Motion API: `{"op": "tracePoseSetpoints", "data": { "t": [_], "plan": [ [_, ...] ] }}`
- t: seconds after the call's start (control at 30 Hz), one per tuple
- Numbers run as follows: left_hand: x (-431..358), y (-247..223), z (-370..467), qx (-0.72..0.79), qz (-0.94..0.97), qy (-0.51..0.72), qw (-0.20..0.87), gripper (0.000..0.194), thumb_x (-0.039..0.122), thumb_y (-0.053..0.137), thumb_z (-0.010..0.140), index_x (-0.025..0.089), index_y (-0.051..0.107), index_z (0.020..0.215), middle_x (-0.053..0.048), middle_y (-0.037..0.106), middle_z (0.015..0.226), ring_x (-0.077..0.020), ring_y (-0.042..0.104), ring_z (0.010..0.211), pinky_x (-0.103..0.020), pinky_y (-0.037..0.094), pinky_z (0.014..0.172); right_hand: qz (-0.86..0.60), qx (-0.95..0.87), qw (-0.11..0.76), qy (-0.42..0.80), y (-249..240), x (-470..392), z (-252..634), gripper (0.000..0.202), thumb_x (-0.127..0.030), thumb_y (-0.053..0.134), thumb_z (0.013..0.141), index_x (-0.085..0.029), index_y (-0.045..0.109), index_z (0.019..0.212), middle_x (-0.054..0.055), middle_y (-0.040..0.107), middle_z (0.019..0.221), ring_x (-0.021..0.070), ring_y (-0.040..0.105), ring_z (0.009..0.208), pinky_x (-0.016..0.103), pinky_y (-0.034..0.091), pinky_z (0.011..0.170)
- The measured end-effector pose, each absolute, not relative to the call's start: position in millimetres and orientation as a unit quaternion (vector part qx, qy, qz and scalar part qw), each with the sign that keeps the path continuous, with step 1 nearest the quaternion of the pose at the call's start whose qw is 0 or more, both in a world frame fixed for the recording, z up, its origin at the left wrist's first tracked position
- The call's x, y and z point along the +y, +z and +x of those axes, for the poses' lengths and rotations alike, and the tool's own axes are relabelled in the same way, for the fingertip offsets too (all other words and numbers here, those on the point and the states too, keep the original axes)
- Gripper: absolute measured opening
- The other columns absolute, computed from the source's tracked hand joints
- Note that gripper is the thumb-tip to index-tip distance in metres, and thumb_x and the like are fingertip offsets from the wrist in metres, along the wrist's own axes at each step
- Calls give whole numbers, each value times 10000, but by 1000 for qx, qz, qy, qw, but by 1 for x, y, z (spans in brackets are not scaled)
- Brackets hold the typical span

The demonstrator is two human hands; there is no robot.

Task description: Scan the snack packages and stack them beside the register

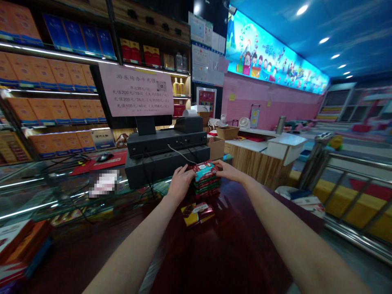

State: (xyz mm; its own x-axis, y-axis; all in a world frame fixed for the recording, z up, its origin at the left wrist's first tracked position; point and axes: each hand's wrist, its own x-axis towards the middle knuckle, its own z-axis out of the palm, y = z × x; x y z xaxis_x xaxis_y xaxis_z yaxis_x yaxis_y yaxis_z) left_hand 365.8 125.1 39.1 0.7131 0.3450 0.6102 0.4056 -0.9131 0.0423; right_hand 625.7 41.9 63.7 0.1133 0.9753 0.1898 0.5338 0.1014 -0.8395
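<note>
Two bare hands meet at a stack of packets [206, 179] near the far edge of the dark, glossy surface [232, 249]; the top packet shows teal and red, with dark red and green edges layered beneath it. The left hand [180, 183] is half curled, its fingertips against the left side of the stack's top; the right hand [232, 171] is loosely bent, its fingers at the opposite side; I cannot tell whether either one grips or only steadies it.

A maroon-and-yellow packet [199, 213] lies flat just in front of the stack, farther in from the surface's far edge; a black cash drawer [167, 163] sits just beyond the left hand, under a screen bearing a pink paper sign [137, 92]; a computer mouse [104, 157] lies farther left; a metal railing [361, 161] stands past the surface's right edge.
</note>
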Motion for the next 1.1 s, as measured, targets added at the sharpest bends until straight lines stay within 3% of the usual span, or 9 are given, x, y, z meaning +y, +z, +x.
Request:
{"op": "tracePoseSetpoints", "data": {
  "t": [0.3, 0.5, 0.63, 0.97, 1.1],
  "plan": [
    [116, 43, 362, -209, -921, -324, 54, 196, 198, 521, 956, 262, 660, 1079, 3, 644, 1342, -255, 409, 1399, -447, 388, 1091, -643, -618, 394, 221, 62, 36, 628, 677, -193, 625, 679, -187, 553, 1353, 67, 671, 1273, 276, 612, 1161, 424, 447, 1054],
    [111, 47, 354, -218, -927, -299, 59, 386, 62, 501, 899, 267, 659, 1186, -21, 630, 1358, -245, 421, 1366, -449, 390, 1090, -642, -625, 394, 206, 66, 28, 624, 806, -203, 597, 690, -165, 448, 1482, 78, 611, 1390, 299, 542, 1288, 440, 378, 1137],
    [106, 49, 350, -226, -932, -276, 68, 489, 18, 475, 874, 290, 639, 1246, -22, 619, 1371, -247, 411, 1373, -462, 388, 1094, -645, -625, 405, 173, 66, 25, 623, 803, -210, 592, 689, -177, 458, 1480, 80, 531, 1479, 301, 487, 1359, 446, 333, 1176],
    [93, 51, 334, -248, -932, -243, 103, 523, 47, 443, 908, 285, 562, 1357, -60, 569, 1428, -253, 409, 1383, -444, 421, 1070, -636, -640, 404, 149, 58, 7, 610, 787, -228, 576, 731, -227, 430, 1504, 46, 533, 1482, 290, 435, 1414, 474, 262, 1214],
    [90, 49, 322, -259, -930, -237, 109, 511, 43, 442, 906, 266, 572, 1348, -81, 554, 1441, -261, 393, 1397, -445, 423, 1066, -641, -651, 388, 121, 53, -1, 606, 778, -238, 564, 744, -226, 420, 1508, 52, 483, 1524, 305, 260, 1499, 523, 199, 1225]
  ]
}}
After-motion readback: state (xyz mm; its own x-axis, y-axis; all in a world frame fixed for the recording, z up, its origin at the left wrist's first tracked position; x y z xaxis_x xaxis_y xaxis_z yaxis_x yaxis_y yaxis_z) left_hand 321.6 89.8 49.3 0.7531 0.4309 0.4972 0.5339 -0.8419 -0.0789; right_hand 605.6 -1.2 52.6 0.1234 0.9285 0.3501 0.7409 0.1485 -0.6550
